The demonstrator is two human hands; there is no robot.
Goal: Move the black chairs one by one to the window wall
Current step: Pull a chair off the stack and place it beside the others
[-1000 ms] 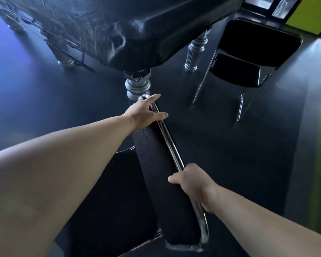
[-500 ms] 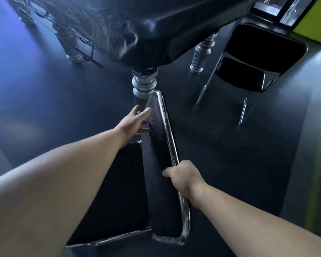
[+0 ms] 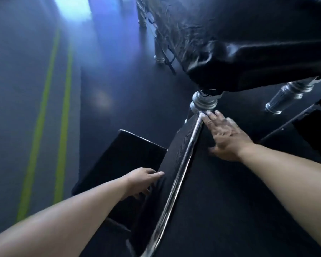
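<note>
Right grip (image 3: 226,138) has released the chrome-tube, black woven-mesh chair (image 3: 130,151), fingers spread at 2 o'clock; left grip (image 3: 143,182) clasps its backrest (image 3: 176,154).

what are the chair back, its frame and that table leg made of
Chair back: black woven fabric or mesh, matte; a fine weave texture shows.
Frame: metal tube, chrome-looking; bright mirror streaks run along it.
Table leg: turned, silvery and glossy; metal or silver-painted wood, cannot tell.
</note>
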